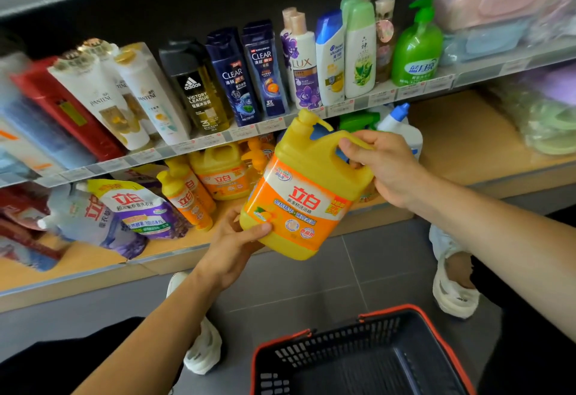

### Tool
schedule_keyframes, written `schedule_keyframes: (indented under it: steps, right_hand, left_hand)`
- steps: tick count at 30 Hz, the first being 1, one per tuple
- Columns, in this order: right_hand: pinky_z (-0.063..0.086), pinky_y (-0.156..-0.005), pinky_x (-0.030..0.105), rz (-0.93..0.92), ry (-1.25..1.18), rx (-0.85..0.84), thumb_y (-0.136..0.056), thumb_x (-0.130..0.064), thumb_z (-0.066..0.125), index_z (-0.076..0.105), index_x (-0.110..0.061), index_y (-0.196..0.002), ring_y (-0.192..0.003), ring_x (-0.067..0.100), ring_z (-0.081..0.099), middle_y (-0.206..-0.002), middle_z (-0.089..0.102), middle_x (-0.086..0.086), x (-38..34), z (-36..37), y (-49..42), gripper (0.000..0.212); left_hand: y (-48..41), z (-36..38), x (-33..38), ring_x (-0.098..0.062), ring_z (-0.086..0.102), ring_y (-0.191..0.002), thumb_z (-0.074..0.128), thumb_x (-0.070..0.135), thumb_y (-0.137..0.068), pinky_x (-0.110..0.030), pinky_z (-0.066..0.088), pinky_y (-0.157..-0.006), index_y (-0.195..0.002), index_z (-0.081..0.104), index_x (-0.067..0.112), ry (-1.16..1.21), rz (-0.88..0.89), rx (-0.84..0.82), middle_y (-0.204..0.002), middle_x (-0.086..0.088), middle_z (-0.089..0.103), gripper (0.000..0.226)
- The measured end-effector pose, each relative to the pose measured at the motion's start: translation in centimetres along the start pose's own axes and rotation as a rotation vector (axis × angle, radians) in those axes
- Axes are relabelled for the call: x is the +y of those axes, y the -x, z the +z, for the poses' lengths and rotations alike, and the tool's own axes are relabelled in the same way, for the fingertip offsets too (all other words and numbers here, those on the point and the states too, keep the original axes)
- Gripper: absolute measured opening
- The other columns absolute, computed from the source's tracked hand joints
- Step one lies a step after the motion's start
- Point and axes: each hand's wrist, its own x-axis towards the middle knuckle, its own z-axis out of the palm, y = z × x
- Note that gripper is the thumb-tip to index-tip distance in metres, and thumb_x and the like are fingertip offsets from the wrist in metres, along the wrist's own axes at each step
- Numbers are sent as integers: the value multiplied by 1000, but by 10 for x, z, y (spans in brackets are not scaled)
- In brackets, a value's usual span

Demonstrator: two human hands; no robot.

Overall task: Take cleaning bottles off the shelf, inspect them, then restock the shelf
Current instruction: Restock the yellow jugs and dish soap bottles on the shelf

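A big yellow detergent jug (pixel 304 195) with an orange label hangs tilted in the air in front of the low shelf (pixel 452 145). My right hand (pixel 383 164) grips its handle from the right. My left hand (pixel 237 238) holds the jug's lower left corner, thumb on the label. More yellow bottles of the same brand (pixel 218 173) stand on the low shelf behind the jug, with a smaller yellow bottle (pixel 184 195) to their left. A white bottle with a blue cap (pixel 402 126) stands behind my right hand.
Shampoo bottles (pixel 237 76) line the shelf above, with a green pump bottle (pixel 417 48) at its right end. Refill pouches (pixel 134 210) lie at the low shelf's left. A dark basket with a red rim (pixel 361 354) sits on the grey floor between my shoes.
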Motion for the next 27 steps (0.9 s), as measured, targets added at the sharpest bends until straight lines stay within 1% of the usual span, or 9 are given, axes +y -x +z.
schedule_keyframes:
  steps: [2, 4, 7, 10, 13, 15, 18, 22, 27]
  right_hand:
    - [57, -83, 35, -6, -8, 31, -82, -27, 70, 72, -11, -107, -92, 16, 70, -99, 75, 7, 2, -3, 1, 30]
    - [58, -87, 40, -9, 13, 65, -89, -23, 67, 71, -11, -113, -105, 26, 69, -113, 73, 14, 4, -6, 2, 27]
    - [59, -87, 44, 62, 31, 89, -98, -19, 59, 70, -14, -109, -104, 27, 69, -117, 71, 18, 12, -10, 1, 16]
    - [55, -95, 52, 174, 51, 88, -97, -19, 62, 70, -19, -107, -102, 17, 70, -110, 74, 3, 20, -11, 1, 13]
    - [54, -97, 42, 164, 155, 157, -87, -17, 76, 55, -13, -136, -111, 16, 65, -120, 69, 0, 20, -9, 1, 54]
    - [53, -90, 29, 21, 302, 171, -80, -16, 82, 51, -18, -141, -111, 12, 62, -123, 64, -4, 18, -5, 3, 68]
    - [51, -91, 25, -123, 523, -74, -73, -20, 88, 53, -25, -140, -117, 8, 58, -129, 60, -9, 17, 2, 8, 76]
    - [42, -101, 21, -83, 778, -461, -64, -33, 93, 39, -32, -150, -127, -1, 47, -144, 49, -15, 33, 15, 20, 101]
    - [46, -93, 11, -104, 722, -581, -58, -35, 96, 48, -41, -134, -115, -9, 55, -124, 58, -29, 55, 30, 31, 90]
  left_hand:
    - [3, 8, 7, -44, 63, -118, 96, 19, -54, -56, 59, -83, -128, 48, 3, 4, 68, 104, -129, -22, 64, 89]
    - [4, 14, 17, -42, 66, -114, 95, 13, -53, -55, 60, -80, -120, 48, 7, -15, 187, 169, -125, -20, 65, 82]
    - [7, 18, 39, -34, 69, -110, 94, 17, -50, -45, 61, -78, -109, 52, 18, -119, 387, 243, -119, -11, 68, 73]
    - [11, 20, 58, -23, 71, -107, 97, 30, -50, -34, 61, -76, -109, 55, 27, -317, 547, 297, -116, -2, 69, 73]
    - [13, 21, 68, -17, 68, -109, 97, 45, -53, -32, 61, -81, -116, 56, 25, -586, 660, 304, -116, 7, 66, 77]
    - [14, 25, 70, -13, 66, -109, 94, 53, -53, -36, 59, -86, -118, 58, 25, -780, 695, 288, -116, 11, 65, 80]
    - [19, 30, 64, -10, 65, -108, 93, 55, -50, -44, 57, -89, -119, 63, 27, -969, 642, 256, -115, 11, 67, 80]
    - [26, 39, 57, -10, 64, -105, 91, 57, -46, -45, 55, -88, -118, 66, 30, -1094, 572, 159, -114, 13, 67, 80]
    - [32, 49, 56, -8, 66, -104, 91, 58, -46, -42, 56, -88, -119, 69, 26, -1062, 567, 40, -111, 12, 68, 82]
